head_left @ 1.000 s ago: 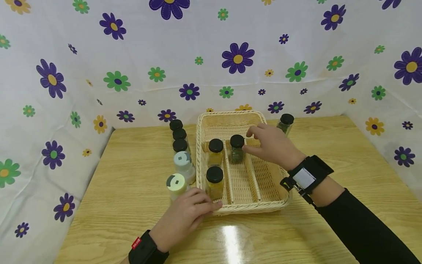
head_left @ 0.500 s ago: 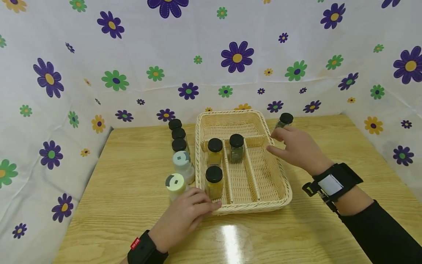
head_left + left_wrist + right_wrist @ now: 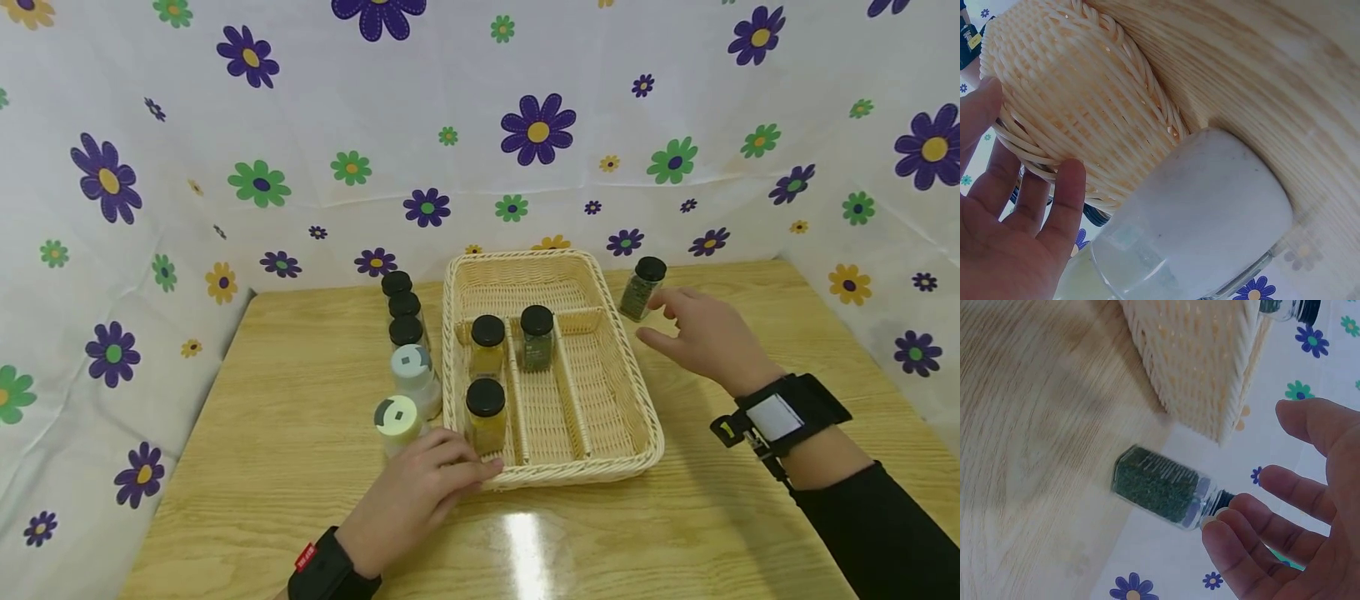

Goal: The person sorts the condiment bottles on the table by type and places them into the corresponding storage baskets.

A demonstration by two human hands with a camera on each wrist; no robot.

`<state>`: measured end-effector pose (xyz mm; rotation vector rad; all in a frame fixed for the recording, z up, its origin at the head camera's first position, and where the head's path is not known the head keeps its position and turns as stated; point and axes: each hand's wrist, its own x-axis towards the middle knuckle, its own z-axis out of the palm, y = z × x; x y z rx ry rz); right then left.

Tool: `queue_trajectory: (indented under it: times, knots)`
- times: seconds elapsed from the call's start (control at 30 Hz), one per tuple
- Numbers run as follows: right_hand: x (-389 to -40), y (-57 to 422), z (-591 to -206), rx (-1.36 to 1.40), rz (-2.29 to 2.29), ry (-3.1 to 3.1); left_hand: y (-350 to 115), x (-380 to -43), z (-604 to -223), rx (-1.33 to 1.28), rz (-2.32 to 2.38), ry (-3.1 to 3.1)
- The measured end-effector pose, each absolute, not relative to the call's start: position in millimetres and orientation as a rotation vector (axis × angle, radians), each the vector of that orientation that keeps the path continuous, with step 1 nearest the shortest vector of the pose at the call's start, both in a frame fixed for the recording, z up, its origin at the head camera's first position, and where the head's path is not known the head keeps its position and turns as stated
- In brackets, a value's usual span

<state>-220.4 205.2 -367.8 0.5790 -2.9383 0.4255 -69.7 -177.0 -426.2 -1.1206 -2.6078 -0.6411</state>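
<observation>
My left hand (image 3: 420,487) rests on the front left corner of a wicker basket (image 3: 585,473). In the left wrist view its thumb lies at the rim and its extended fingers (image 3: 1069,187) touch the wicker. My right hand (image 3: 708,337) is right of the basket, thumb and fingers spread, holding nothing. Beside its fingertips stands a spice jar of green dried herbs (image 3: 641,292) with a black lid. The right wrist view shows fingertips overlapping the lid of this herb jar (image 3: 1160,484); whether they touch, I cannot tell.
Two yellow-filled jars (image 3: 487,342) stand in the basket's left compartment, and a green herb jar (image 3: 537,337) in the middle one. Left of the basket, several black-lidded jars (image 3: 405,304) line up with a pale-blue-lidded jar (image 3: 412,367) and a pale-yellow-lidded jar (image 3: 397,417).
My right hand has moved away from the green herb jar in the middle compartment, rightward over the basket rim, to the herb jar outside. The left hand has stayed on the basket corner.
</observation>
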Motion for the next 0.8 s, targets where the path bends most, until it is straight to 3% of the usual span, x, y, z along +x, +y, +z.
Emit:
queue_trajectory:
  times: [0.8]
  knots:
    - [-261,208,-361,0.544,0.441,-2.926,-179,-69,-428,-1.126,-0.671,-2.597]
